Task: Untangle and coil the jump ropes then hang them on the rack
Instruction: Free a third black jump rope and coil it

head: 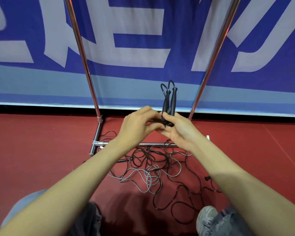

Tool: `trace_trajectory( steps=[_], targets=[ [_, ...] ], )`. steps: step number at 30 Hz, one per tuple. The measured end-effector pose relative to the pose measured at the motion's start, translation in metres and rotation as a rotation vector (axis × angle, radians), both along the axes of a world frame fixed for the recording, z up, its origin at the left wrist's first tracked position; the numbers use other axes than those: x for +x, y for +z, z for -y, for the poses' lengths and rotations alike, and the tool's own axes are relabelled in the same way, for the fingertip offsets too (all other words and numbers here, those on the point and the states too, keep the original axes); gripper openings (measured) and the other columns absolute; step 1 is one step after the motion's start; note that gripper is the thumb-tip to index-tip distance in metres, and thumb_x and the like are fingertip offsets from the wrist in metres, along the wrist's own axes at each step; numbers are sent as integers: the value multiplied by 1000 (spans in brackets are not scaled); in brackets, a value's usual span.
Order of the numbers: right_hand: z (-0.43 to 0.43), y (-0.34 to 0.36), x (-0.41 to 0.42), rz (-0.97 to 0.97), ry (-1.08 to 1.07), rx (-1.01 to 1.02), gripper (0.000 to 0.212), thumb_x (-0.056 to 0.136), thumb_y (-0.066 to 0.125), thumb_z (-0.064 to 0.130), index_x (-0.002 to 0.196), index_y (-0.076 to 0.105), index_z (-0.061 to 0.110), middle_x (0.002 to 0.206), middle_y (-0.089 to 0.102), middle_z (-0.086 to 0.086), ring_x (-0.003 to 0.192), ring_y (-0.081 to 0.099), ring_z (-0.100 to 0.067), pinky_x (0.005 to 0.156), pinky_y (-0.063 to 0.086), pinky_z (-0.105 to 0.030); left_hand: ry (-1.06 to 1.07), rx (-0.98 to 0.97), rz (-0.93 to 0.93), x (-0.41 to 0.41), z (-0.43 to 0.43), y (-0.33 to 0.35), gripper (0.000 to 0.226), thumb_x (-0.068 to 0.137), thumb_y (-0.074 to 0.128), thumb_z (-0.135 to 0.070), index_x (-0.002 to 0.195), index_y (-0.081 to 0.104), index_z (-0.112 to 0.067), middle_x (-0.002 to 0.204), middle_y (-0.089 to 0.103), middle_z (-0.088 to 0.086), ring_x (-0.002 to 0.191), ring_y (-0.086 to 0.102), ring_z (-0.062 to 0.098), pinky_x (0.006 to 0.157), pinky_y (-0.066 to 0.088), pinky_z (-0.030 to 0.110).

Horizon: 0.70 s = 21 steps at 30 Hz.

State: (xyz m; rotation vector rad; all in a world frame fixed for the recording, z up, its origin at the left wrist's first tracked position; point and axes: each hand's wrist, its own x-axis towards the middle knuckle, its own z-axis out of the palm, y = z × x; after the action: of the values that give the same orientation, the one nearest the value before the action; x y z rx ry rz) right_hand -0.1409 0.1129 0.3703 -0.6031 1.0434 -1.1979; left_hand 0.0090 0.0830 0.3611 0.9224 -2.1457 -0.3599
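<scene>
The person sits low on the red floor (41, 150) and holds both hands up together in front of the rack (83, 55). The right hand (179, 132) grasps a black jump rope (167, 122) at the lower ends of its two handles (171, 103); its fingers are curled round them and the thumb lies over the front. The handles stand side by side, nearly upright, and touch each other, and short loops of the cord come out of their tops. The left hand (137, 123) is just beside the right one, touching it, and its curled fingers pinch a small bundle of the same black cord next to the handles. How many turns this bundle has I cannot tell, because the fingers cover it. Below the hands, a tangled pile of ropes (143, 160) lies on the floor, against the low bar of the rack and spreading toward the person. In this pile a grey rope (149, 178) is mixed with the black cords. The two shiny posts of the rack rise on both sides of the hands, in front of a blue banner (143, 31) with large pale letters. A grey shoe (206, 218) shows at the bottom right.
</scene>
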Motion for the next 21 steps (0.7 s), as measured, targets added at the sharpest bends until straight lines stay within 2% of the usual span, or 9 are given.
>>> trace_trajectory(
  steps=[3, 6, 8, 10, 14, 16, 17, 19, 21],
  targets=[
    [-1, 2, -1, 10, -17, -12, 10, 99, 48, 10, 106, 56, 10, 99, 63, -13, 87, 65, -26, 80, 55, -34, -89, -19, -55, -1, 1, -4, 23, 80, 66, -41, 94, 69, -22, 92, 61, -11, 79, 62, 9, 70, 53, 37],
    [-2, 3, -1, 18, -21, -26, 10, 100, 47, 10, 105, 55, 10, 100, 66, -11, 86, 67, -23, 82, 56, -36, -37, 9, -123, -5, -1, -7, 26, 80, 66, -41, 91, 69, -18, 92, 54, -14, 76, 59, 13, 66, 51, 39],
    [-2, 4, -1, 16, -14, -46, 12, 101, 46, 10, 107, 56, 10, 100, 68, -10, 87, 68, -22, 81, 56, -34, 10, 20, -139, -8, -3, -8, 24, 78, 69, -41, 93, 63, -23, 91, 52, -12, 75, 58, 13, 65, 52, 41],
    [-4, 3, 1, 11, -11, -67, 14, 101, 45, 10, 108, 57, 10, 94, 70, -8, 83, 69, -19, 77, 56, -32, 63, 59, -147, -10, -5, -5, 30, 75, 74, -40, 96, 55, -29, 86, 53, -11, 75, 55, 9, 66, 51, 41],
    [-5, 1, 7, 77, -47, -57, 13, 100, 44, 6, 107, 55, 9, 93, 65, -10, 72, 62, -17, 80, 57, -35, 152, 178, -139, -9, -7, -1, 50, 69, 82, -40, 103, 49, -26, 76, 51, -11, 66, 50, 11, 64, 47, 38],
    [-4, 0, 10, 7, -62, -77, 13, 101, 43, 5, 107, 53, 10, 92, 60, -11, 68, 57, -16, 73, 56, -31, 180, 207, -78, -11, -8, -2, 55, 68, 82, -41, 106, 45, -25, 76, 52, -10, 64, 51, 13, 63, 44, 35],
    [-3, -1, 11, -57, -72, -99, 12, 101, 42, 5, 107, 52, 10, 87, 57, -9, 66, 54, -14, 68, 54, -29, 174, 272, -94, -12, -8, -1, 60, 66, 84, -41, 108, 44, -25, 78, 53, -9, 63, 50, 13, 63, 43, 34],
    [-3, -2, 13, -217, -91, -167, 13, 100, 41, 4, 107, 50, 10, 78, 53, -5, 67, 50, -13, 64, 45, -26, 82, 536, -177, -7, -2, 4, 71, 61, 88, -40, 116, 44, -26, 90, 56, -7, 64, 47, 11, 67, 43, 26],
    [-3, -3, 13, -399, -64, -263, 22, 99, 42, 4, 117, 51, 13, 74, 55, 1, 66, 50, -10, 61, 39, -24, -53, 764, -233, 0, 6, 11, 65, 64, 85, -44, 119, 55, -26, 100, 60, -5, 74, 53, 7, 79, 45, 21]
  ],
)
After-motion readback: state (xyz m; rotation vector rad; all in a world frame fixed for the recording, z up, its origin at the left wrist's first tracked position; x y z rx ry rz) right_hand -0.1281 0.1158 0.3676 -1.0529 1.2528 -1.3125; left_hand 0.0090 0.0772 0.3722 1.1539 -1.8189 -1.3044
